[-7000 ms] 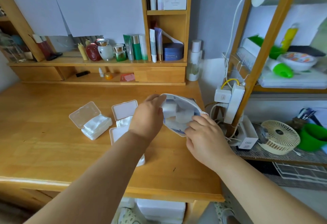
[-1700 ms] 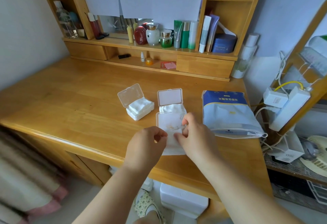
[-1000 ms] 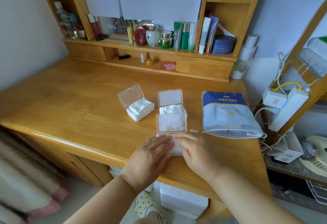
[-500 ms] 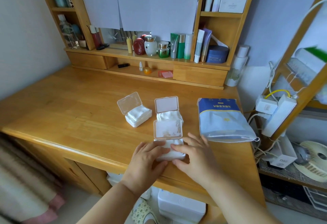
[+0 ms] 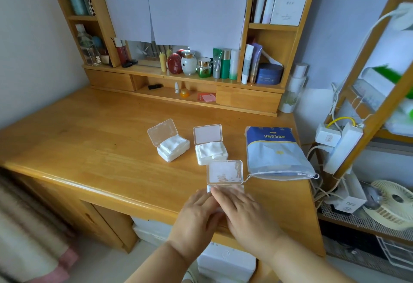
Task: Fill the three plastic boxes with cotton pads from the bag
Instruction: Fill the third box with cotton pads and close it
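The nearest plastic box (image 5: 224,181) sits close to the front edge of the desk (image 5: 89,148), its clear lid (image 5: 224,172) standing up and its body almost wholly hidden under both hands. The left hand (image 5: 196,215) and right hand (image 5: 243,213) lie flat over it, fingers straight and pressing down on the cotton pads (image 5: 218,210) inside; neither grip is curled round anything.

Just behind this box stands the middle box (image 5: 211,153), lid up and heaped with white pads. Behind and to its left is the left box (image 5: 173,148), also open and full. To the right of the nearest box lies the blue bag (image 5: 277,153), flat on the desk with its open end facing the front edge.

All three boxes look filled, so this reads as the last tamping-down. The risk: the box sits close to the desk's front edge, so an uneven push could skid it off. An overstuffed stack may also spring back and keep the lid from closing.
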`<action>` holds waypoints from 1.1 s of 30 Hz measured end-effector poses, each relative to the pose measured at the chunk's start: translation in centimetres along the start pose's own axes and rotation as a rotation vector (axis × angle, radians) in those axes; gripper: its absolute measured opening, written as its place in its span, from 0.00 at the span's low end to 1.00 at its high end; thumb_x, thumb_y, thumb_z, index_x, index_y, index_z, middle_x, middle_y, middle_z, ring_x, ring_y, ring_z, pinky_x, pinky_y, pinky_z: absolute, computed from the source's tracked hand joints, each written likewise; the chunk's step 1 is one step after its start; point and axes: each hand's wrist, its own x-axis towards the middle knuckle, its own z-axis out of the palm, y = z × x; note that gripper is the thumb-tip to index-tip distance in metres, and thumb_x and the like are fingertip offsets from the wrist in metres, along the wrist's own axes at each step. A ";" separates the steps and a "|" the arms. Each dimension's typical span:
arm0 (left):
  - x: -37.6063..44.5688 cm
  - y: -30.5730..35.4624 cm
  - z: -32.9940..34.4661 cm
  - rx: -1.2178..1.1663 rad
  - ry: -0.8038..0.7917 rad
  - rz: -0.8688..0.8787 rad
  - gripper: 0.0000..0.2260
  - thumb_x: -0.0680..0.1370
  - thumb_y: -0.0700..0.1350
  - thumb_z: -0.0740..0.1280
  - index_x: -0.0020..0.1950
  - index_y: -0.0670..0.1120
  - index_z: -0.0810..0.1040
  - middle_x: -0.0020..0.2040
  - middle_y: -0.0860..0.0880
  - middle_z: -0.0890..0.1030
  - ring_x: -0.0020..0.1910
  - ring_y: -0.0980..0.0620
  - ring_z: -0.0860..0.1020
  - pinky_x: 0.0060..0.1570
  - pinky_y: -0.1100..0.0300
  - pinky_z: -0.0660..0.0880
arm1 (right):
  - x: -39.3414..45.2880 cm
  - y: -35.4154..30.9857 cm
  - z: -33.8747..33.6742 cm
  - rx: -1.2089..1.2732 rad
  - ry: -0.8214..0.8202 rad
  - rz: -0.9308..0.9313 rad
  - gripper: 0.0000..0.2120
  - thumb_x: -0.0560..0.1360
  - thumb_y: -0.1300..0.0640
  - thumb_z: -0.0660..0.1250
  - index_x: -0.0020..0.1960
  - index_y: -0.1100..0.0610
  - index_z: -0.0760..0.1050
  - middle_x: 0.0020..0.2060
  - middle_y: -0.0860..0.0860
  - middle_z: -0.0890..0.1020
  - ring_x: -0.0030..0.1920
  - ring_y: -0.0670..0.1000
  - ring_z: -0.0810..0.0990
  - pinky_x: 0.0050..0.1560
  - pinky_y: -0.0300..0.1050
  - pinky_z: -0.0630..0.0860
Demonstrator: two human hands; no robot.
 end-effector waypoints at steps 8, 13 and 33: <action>-1.0 -0.6 -1.8 0.039 0.222 -0.141 0.11 0.77 0.44 0.65 0.57 0.41 0.79 0.57 0.49 0.78 0.55 0.52 0.78 0.52 0.60 0.76 | -0.5 -0.3 0.9 0.086 0.024 0.069 0.21 0.66 0.59 0.74 0.59 0.53 0.79 0.61 0.49 0.79 0.63 0.51 0.76 0.63 0.49 0.73; 0.7 -0.9 -3.3 0.355 -0.025 0.196 0.10 0.76 0.45 0.64 0.52 0.44 0.83 0.53 0.49 0.82 0.56 0.48 0.80 0.58 0.52 0.75 | -0.8 -0.3 1.2 0.096 0.001 0.116 0.21 0.69 0.51 0.73 0.61 0.49 0.77 0.62 0.46 0.78 0.63 0.52 0.76 0.61 0.52 0.75; 2.6 -1.9 -4.3 0.263 -0.179 0.307 0.07 0.76 0.46 0.65 0.40 0.46 0.78 0.45 0.52 0.80 0.55 0.52 0.79 0.65 0.52 0.70 | -0.8 0.2 1.1 0.141 0.048 0.107 0.12 0.67 0.54 0.75 0.49 0.52 0.78 0.60 0.47 0.80 0.60 0.52 0.78 0.60 0.50 0.75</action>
